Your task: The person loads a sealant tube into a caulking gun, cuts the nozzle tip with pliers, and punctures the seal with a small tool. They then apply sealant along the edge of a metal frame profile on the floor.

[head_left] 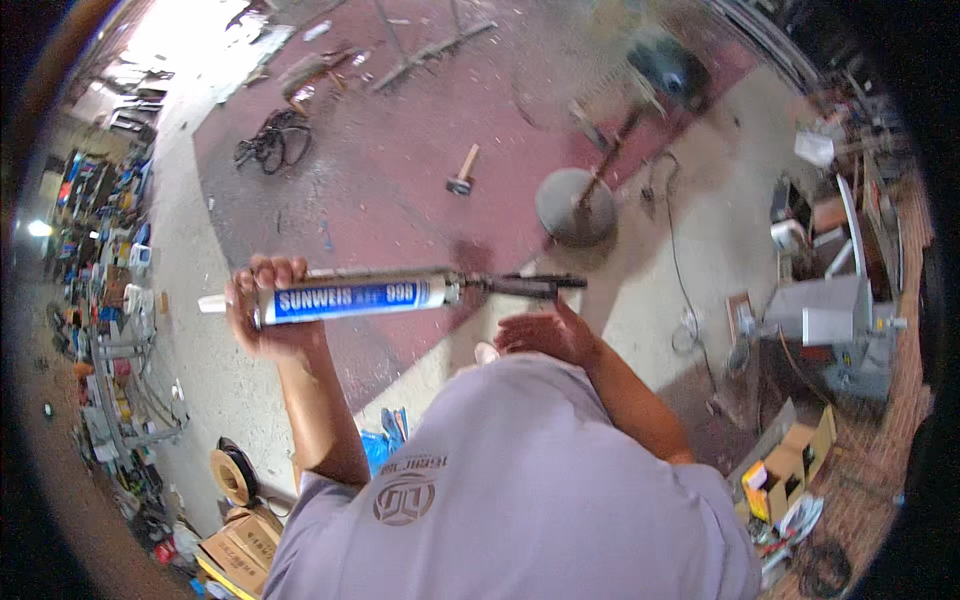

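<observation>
Level across my front lies a caulking gun loaded with a white and blue sealant tube. My left hand wraps round the tube close to its white nozzle, which points left. At the other end, the black rod and handle parts reach to the right. My right hand is just below that end, fingers stretched out toward the left and thumb raised near the black parts. Whether the thumb touches them, I cannot tell.
A hammer lies on the dark red floor ahead. Beyond my right hand stands a pedestal fan with a round base; a cable trails beside it. Coiled black cable lies far left. Cardboard boxes and a spool sit lower left.
</observation>
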Motion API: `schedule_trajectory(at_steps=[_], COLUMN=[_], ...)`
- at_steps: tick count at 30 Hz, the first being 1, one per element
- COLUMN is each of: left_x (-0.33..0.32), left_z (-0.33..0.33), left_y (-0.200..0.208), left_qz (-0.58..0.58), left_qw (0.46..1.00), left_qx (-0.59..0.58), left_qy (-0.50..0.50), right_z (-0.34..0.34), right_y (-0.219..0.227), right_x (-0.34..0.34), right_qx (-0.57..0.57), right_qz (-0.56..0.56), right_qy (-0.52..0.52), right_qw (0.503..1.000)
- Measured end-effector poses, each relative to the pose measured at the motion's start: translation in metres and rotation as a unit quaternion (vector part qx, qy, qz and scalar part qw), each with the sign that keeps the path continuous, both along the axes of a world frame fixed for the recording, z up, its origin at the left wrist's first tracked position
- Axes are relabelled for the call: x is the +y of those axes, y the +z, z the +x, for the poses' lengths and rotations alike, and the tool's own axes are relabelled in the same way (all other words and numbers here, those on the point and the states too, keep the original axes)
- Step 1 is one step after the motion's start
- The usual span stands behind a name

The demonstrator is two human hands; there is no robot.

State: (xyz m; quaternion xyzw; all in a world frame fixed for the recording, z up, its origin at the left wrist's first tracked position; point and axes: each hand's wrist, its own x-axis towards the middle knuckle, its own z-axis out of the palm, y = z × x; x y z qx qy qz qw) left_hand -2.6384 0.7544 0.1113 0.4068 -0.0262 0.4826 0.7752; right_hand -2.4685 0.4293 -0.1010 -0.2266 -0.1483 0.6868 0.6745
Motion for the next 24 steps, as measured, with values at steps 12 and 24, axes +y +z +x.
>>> schedule_trajectory(at_steps=[12,24], left_x=[0.154,0.297], left_z=[-0.02,0.068], left_y=[0.016,0.021], left_qz=[0.127,-0.065], left_qw=[0.987,0.931], left_qx=[-0.097,0.087], left_qy=[0.008,0.349], right_z=[0.055,0.154], right_y=[0.06,0.124], right_x=[0.241,0.515], right_qx=[0.117,-0.014], right_qz=[0.064,0.087], right_qy=[0.192,0.179], right_qw=[0.972,0.98])
